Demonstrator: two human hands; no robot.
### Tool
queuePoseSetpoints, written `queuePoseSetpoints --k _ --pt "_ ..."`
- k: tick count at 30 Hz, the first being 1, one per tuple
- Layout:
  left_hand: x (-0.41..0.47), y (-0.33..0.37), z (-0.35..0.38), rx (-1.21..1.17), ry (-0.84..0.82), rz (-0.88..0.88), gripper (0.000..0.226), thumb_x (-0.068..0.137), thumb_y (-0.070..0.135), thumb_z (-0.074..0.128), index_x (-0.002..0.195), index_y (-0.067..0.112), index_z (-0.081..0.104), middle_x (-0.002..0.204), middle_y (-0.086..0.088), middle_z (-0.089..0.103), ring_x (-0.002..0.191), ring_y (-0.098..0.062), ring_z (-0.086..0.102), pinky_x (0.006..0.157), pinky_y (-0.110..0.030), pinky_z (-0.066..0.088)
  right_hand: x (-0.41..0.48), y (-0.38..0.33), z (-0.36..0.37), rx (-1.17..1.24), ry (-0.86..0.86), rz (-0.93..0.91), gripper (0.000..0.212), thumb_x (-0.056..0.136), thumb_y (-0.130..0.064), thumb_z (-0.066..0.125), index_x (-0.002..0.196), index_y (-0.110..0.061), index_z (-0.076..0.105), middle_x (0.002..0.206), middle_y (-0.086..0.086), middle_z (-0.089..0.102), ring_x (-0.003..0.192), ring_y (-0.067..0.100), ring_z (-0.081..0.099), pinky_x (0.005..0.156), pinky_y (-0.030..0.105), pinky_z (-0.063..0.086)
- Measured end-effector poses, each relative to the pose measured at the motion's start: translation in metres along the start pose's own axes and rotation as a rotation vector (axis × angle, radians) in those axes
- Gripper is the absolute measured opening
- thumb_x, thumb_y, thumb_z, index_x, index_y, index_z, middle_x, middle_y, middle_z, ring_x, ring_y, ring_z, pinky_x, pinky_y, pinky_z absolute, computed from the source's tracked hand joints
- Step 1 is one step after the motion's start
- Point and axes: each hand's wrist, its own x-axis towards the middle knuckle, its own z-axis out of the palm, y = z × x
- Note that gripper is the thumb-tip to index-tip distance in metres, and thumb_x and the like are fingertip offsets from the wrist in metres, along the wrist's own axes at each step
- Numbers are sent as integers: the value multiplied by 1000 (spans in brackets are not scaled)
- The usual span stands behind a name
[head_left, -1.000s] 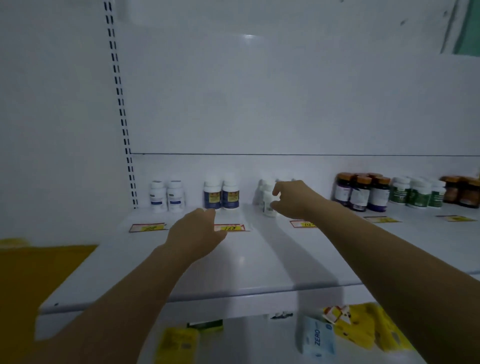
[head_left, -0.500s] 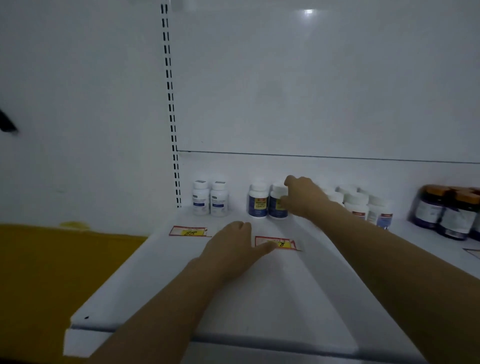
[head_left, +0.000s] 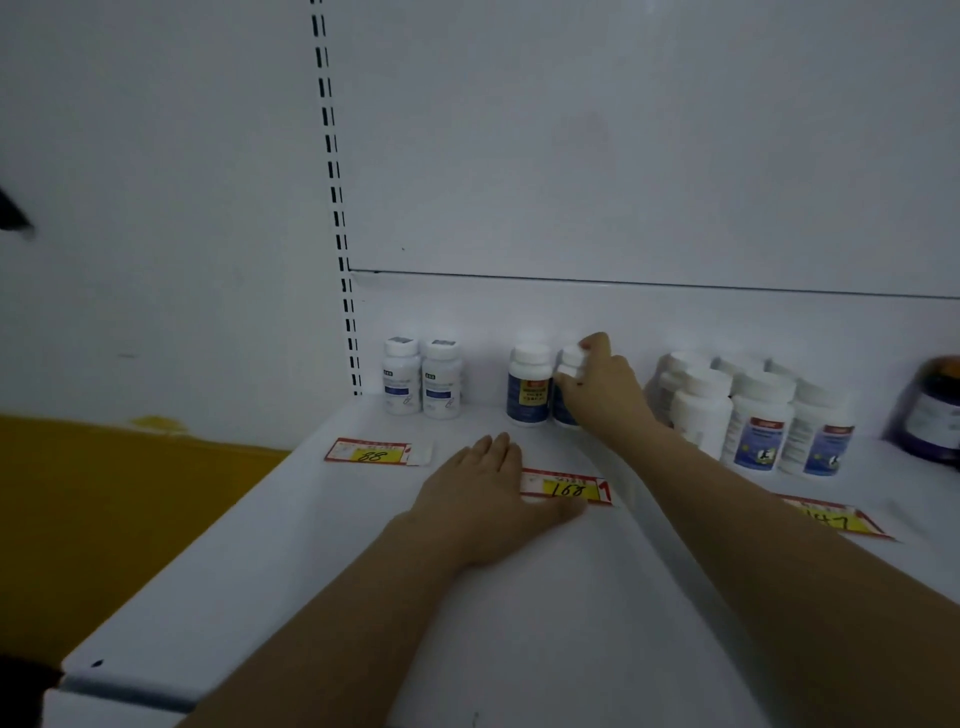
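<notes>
Two white-capped bottles with dark blue labels stand at the back of a white shelf (head_left: 291, 561). My right hand (head_left: 602, 389) grips the right one (head_left: 569, 364) around its cap and upper body. The left blue-label bottle (head_left: 529, 387) stands free beside it. My left hand (head_left: 491, 493) lies flat on the shelf with straight fingers, its thumb edge over a red and yellow price tag marked 168 (head_left: 569, 488).
Two white bottles with pale labels (head_left: 422, 382) stand at the far left by the slotted upright. Several white bottles with blue labels (head_left: 753, 415) cluster to the right, then a dark jar (head_left: 932, 415). Price tags marked 88 (head_left: 371, 453) and another (head_left: 831, 517) lie on the shelf.
My right hand has shifted from the white bottles on the right to the right blue-label bottle and grips it. My left hand has settled flat by the 168 tag. The view moved left.
</notes>
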Motion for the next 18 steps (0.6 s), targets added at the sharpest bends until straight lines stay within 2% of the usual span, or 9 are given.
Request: queuePoseSetpoints --k 4,6,8,10,12,14,16,18 --pt "-2 1 -1 -23 3 -4 98 81 79 23 151 16 -2 159 1 -6 146 -13 -3 117 -31 0 2 -5 -12 -9 -38 11 44 92 -27 55 128 -10 36 111 20 57 93 32 58 73 36 47" --pt "-2 1 -2 -75 28 -10 100 79 80 26 151 17 0 160 1 -2 146 -13 1 117 -32 4 1 -11 -23 -6 -17 -1 47 91 -29 56 130 -13 36 111 17 58 89 27 56 71 33 45" --pt "-5 3 -5 -214 82 -22 102 76 81 33 151 19 4 160 2 6 145 -13 11 117 -32 12 -3 -19 -35 -11 18 -54 49 90 -32 57 131 -15 38 110 15 58 86 22 51 70 29 41" --pt "-9 5 -12 -406 164 -9 95 78 74 44 151 21 11 157 4 17 141 -12 22 109 -24 20 -11 -29 -44 23 25 -96 49 89 -37 59 129 -16 41 105 11 57 85 19 50 67 26 40" --pt "-13 7 -19 -536 269 33 79 83 61 54 146 25 24 150 6 33 131 -8 34 94 -18 23 -22 -38 -48 84 -13 -108 48 88 -41 60 126 -17 44 102 6 55 83 17 51 56 21 39" --pt "-13 6 -23 -595 348 70 70 82 50 63 140 26 33 140 7 45 113 -1 41 89 -16 26 -33 -43 -46 124 -59 -103 46 86 -44 61 122 -20 46 102 4 55 76 10 52 49 15 35" --pt "-10 3 -23 -620 377 87 65 79 44 69 135 25 40 132 7 53 103 2 42 86 -15 32 -43 -46 -41 149 -89 -98 44 85 -47 62 118 -22 47 98 1 55 71 5 51 47 13 35" --pt "-7 -1 -21 -600 389 73 58 81 39 69 131 21 46 125 5 58 97 1 46 82 -10 35 -49 -47 -38 157 -107 -107 44 86 -50 60 118 -22 47 96 0 56 77 10 55 50 14 37"
